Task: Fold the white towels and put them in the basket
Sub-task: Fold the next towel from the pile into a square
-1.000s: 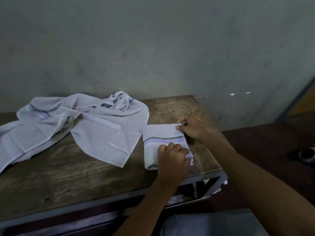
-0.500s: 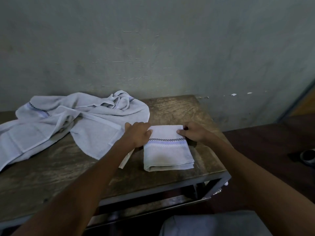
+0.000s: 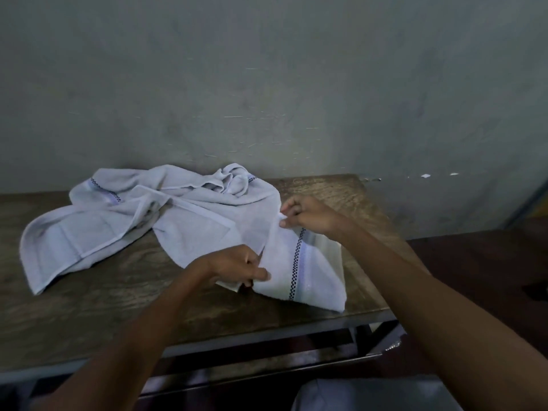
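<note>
1 soft, checker-banded towel (image 3: 314, 271) — creased

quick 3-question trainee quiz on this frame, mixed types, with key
1. True or false: the left hand and right hand both hold the folded towel.
2. The loose towels lie: A) on the floor; B) on the table, left of the folded towel; C) in a basket.
3. Fill in: the table top is made of ___.
Key: 1 true; 2 B; 3 wood.
</note>
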